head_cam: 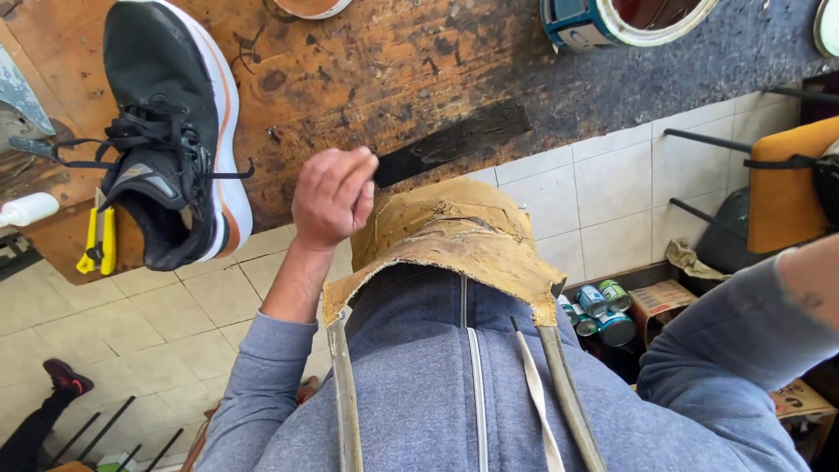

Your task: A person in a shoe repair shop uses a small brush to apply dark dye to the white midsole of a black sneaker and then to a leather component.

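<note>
Pinching one end of a flat black strip (pixel 454 142), the left hand (pixel 332 197) holds it over the scarred wooden worktop (pixel 376 61). It looks dark, long, rough-surfaced. Only the right forearm shows, so that hand's grip cannot be told.

Bench open between black sneaker (pixel 175 131) and paint can (pixel 625 17); the dark strip (pixel 454 144) apparently lies across it

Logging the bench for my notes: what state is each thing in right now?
left hand: closed, pinching one end of the black strip
black strip: flat on the workbench
right hand: out of view, only the sleeve shows
black sneaker: laced, lying on the bench, toe over the edge
blue can: open
yellow utility knife: lying at the bench edge
</note>
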